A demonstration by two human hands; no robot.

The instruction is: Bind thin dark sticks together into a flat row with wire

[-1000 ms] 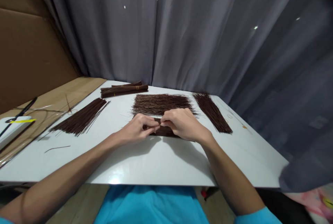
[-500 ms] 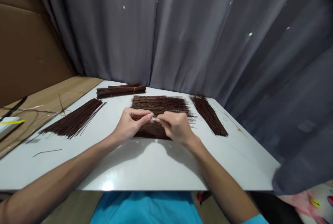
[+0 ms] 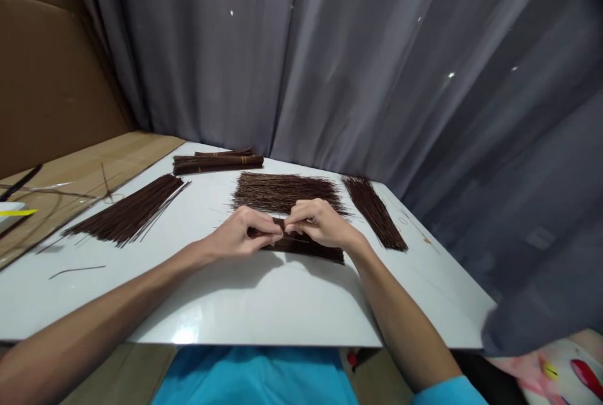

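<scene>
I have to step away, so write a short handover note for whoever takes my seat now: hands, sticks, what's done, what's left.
Left hand and right hand: fingertips pinched together over the small stick bundle on the white table.
Tied bundles lie at the far edge: done.
Still loose: left pile, middle pile, right pile. One stray stick lies near the left edge.

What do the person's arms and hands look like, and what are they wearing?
Both arms are bare from the sleeves down. The left hand and right hand wear no gloves, rings or watch that I can see. A bright blue short sleeve shows at the right arm, matching the blue shirt.
</scene>
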